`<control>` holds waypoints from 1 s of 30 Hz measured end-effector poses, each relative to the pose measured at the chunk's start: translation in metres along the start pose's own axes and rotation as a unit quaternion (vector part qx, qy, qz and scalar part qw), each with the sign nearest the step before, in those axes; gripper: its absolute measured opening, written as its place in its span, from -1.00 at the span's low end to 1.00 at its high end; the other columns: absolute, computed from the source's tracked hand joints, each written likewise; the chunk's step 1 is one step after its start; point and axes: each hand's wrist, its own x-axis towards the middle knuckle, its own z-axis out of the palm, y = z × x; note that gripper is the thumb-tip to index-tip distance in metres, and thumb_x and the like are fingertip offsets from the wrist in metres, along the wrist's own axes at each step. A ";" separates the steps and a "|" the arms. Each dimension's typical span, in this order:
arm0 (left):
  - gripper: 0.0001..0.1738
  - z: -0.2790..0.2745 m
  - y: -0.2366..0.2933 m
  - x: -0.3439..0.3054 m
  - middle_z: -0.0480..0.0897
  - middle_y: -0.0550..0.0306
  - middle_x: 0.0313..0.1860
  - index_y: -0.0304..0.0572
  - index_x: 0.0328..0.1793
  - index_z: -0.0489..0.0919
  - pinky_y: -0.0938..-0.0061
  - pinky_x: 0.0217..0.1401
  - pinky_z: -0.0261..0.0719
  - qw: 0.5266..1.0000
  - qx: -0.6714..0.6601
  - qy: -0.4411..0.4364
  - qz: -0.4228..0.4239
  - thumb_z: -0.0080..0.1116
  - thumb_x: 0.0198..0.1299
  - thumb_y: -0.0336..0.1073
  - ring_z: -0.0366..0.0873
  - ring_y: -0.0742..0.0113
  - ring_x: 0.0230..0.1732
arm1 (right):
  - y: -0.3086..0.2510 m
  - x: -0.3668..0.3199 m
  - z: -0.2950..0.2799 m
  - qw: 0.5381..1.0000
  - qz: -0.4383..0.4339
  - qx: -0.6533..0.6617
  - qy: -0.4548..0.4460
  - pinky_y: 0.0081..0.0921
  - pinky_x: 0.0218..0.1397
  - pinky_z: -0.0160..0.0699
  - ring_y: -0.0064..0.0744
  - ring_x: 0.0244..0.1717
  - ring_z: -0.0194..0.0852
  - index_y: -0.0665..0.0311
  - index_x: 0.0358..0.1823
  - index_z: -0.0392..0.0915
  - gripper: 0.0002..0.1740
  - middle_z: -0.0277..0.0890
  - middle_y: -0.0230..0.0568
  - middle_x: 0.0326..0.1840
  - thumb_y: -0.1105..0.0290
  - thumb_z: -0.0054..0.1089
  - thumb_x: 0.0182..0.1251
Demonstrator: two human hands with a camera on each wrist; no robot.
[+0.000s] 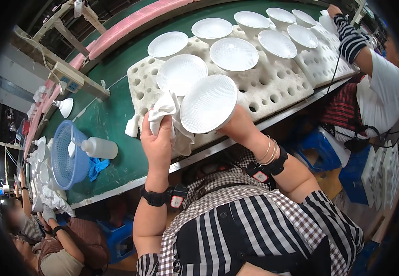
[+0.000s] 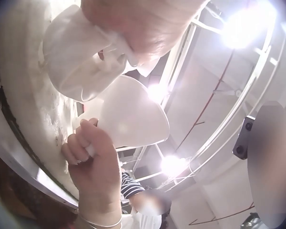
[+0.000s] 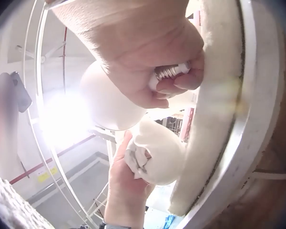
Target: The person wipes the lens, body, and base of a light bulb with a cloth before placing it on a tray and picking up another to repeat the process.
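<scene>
My right hand (image 1: 241, 125) grips a white reflector light bulb (image 1: 208, 105) by its narrow end, with its wide dimpled face turned up. In the right wrist view the metal screw base (image 3: 169, 71) shows between the curled fingers. A white cloth (image 1: 181, 134) is bunched in my left hand (image 1: 157, 146), pinched between thumb and fingers, and hangs down beside the bulb's left edge. Behind both hands, more reflector bulbs (image 1: 182, 73) stand face up in a white foam board (image 1: 273, 80) full of round holes.
Left on the green table (image 1: 121, 152) are a blue basket (image 1: 63, 158), a white squeeze bottle (image 1: 102, 148), a blue rag (image 1: 97, 168) and a loose bulb (image 1: 64, 107). A power outlet post (image 1: 77, 78) rises behind. Other people sit left and right, near blue stools (image 1: 317, 149).
</scene>
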 end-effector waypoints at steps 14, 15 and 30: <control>-0.36 -0.018 0.027 -0.015 0.64 0.15 0.07 -0.33 0.30 0.51 0.46 0.17 0.51 0.972 -0.028 -0.201 -0.121 0.48 0.10 -0.31 0.56 0.41 0.08 | -0.047 -0.043 -0.036 0.922 0.195 0.298 -0.152 -0.75 -0.68 0.23 -0.77 -0.68 0.23 0.45 0.26 0.29 -0.33 0.49 -0.34 -0.31 0.38 0.43 0.20; -0.36 -0.019 0.029 -0.014 0.64 0.15 0.07 -0.33 0.30 0.51 0.46 0.17 0.51 0.972 -0.029 -0.198 -0.121 0.48 0.10 -0.31 0.56 0.41 0.08 | -0.047 -0.043 -0.038 0.913 0.202 0.311 -0.168 -0.75 -0.67 0.24 -0.76 -0.68 0.24 0.45 0.26 0.29 -0.33 0.49 -0.34 -0.31 0.38 0.43 0.20; -0.49 -0.003 0.058 0.009 0.67 0.15 -0.10 -0.31 0.14 0.60 0.48 -0.01 0.56 0.941 0.144 -0.260 -0.160 0.31 0.00 -0.33 0.59 0.45 -0.11 | -0.034 -0.040 -0.028 0.955 0.169 0.155 -0.189 -0.55 -0.24 0.56 -0.50 -0.33 0.53 0.39 0.32 0.31 -0.29 0.58 -0.20 -0.12 0.38 0.40 0.15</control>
